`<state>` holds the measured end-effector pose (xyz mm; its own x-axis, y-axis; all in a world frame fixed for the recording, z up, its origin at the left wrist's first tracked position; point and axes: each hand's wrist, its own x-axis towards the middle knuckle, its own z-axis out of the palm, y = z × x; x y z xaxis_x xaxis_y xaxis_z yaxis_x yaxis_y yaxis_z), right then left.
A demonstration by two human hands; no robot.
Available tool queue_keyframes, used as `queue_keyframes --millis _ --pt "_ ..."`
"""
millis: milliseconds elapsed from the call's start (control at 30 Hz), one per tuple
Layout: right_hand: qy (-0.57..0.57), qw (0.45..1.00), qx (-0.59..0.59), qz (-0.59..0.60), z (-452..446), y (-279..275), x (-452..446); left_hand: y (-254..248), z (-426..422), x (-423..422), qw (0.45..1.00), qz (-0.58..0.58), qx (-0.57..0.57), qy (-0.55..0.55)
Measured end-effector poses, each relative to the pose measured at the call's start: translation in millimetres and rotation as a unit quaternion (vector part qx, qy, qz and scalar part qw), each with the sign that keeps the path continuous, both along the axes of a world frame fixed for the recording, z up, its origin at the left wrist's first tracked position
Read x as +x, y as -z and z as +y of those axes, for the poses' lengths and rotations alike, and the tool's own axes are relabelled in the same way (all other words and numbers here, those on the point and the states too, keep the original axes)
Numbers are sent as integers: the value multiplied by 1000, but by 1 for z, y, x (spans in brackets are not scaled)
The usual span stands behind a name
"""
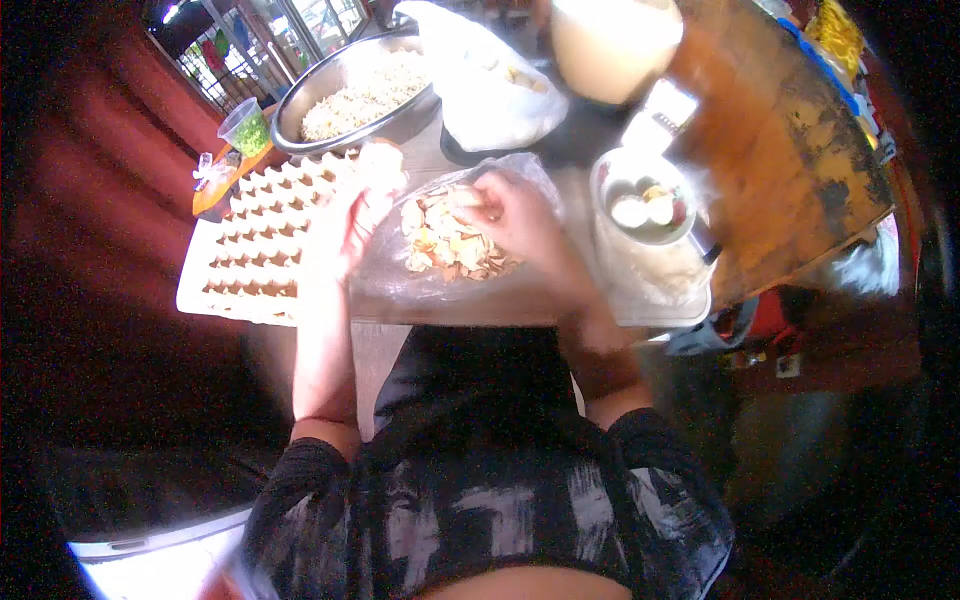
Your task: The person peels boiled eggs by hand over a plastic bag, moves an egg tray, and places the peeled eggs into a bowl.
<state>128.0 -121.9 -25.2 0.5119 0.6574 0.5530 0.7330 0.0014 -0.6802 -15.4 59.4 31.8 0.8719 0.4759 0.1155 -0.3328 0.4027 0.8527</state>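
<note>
My left hand [362,215] is raised over the right side of the egg tray [262,232], its fingers curled round a pale, overexposed object [381,160] that looks like an egg. Above the bag, my right hand [500,210] pinches a small pale piece, perhaps shell. Beneath it lies a clear plastic bag [385,281] with a heap of broken eggshells [455,250]. To the right, a white bowl [604,187] holds peeled eggs [643,208].
A metal basin [290,125] of chopped food stands at the back left beside a plastic cup [246,130] of greens. Behind the shells are a white plastic bag [490,85] and a large pale container [612,50]. A worn wooden tabletop [770,130] extends right.
</note>
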Motion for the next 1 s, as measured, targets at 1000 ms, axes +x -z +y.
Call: queue_keyframes --millis 1000 --pt "18 996 82 38 6 1 1 -89 98 211 758 49 643 102"
